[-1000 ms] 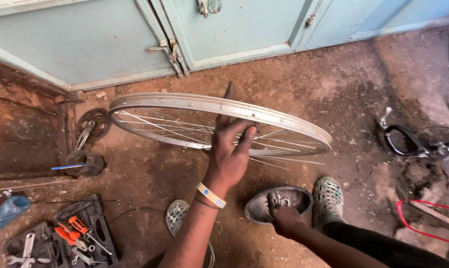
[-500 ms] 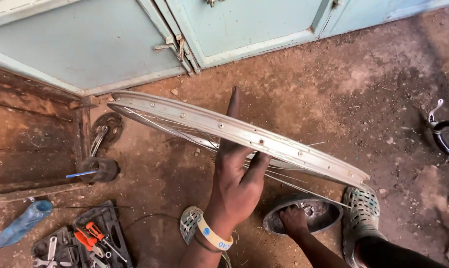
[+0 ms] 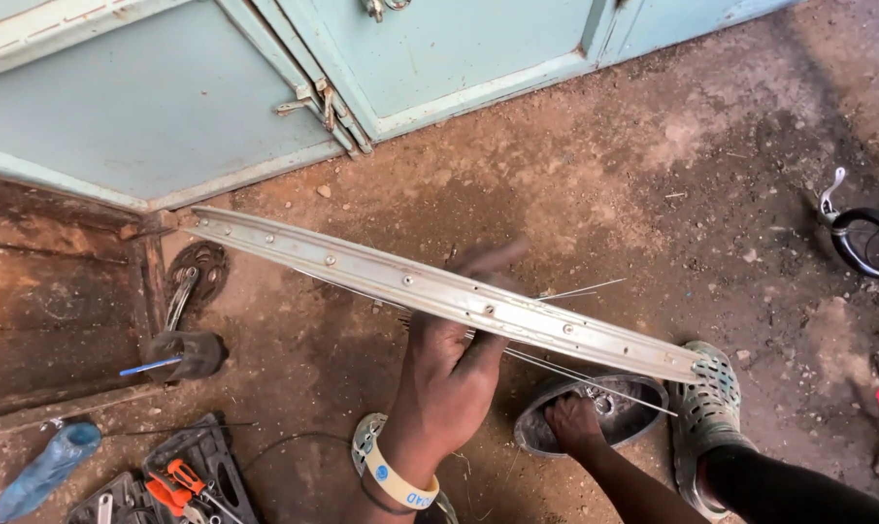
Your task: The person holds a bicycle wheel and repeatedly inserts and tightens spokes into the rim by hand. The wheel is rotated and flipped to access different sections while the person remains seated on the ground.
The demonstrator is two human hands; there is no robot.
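The left hand (image 3: 449,374) is closed on a bare bicycle wheel rim (image 3: 439,291), fingers hooked over its far edge and thumb on the near side — a firm grasp at about the middle of the visible length. The rim is seen nearly edge-on, a long silver band running from far left down to near right, with thin loose spokes (image 3: 575,374) poking out beneath it. Its right end sits just above a grey perforated clog (image 3: 703,408) on the person's foot.

The right hand (image 3: 573,424) reaches into a dark oval metal dish (image 3: 595,412) on the ground, fingers curled among small parts inside; whether it grips anything I cannot tell.

Around them: pale blue doors (image 3: 265,87) close behind the rim's far side, a rusty step (image 3: 56,301) at left, and an open tool case (image 3: 177,480) with a blue plastic bottle (image 3: 46,471) near left. Bare dirt floor (image 3: 653,175) stretches to the right — the widest free ground.
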